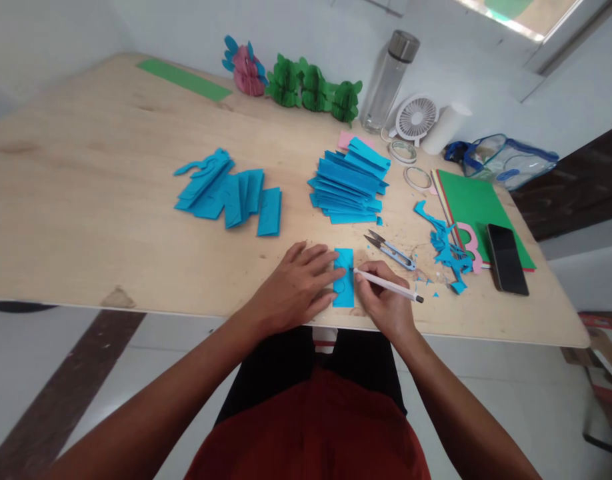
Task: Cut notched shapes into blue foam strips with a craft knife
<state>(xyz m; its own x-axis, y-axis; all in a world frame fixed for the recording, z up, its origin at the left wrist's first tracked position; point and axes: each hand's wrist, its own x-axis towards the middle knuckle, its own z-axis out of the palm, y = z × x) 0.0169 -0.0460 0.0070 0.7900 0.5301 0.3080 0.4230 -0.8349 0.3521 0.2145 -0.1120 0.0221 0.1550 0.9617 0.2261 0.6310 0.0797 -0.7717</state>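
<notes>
Near the table's front edge lies a small blue paper strip (343, 293) with dark curved lines drawn on it. My left hand (299, 287) rests flat, fingers spread, with its fingertips on the strip's left part. In my right hand (386, 300) is a white pen (389, 285), its tip at the strip's right edge. Beyond my left hand is a group of folded blue papers (236, 197), some with drawn lines. A larger pile of folded blue paper (349, 183) lies farther back. Thread snips (390, 251) lie just beyond my right hand.
To the right are blue scraps (443, 240), a black phone (507, 257) and green sheets (479, 200). Tape rolls (417, 178), a small fan (416, 119), a glass bottle (386, 90) and green paper figures (313, 88) stand along the wall. A green strip (183, 79) lies back left.
</notes>
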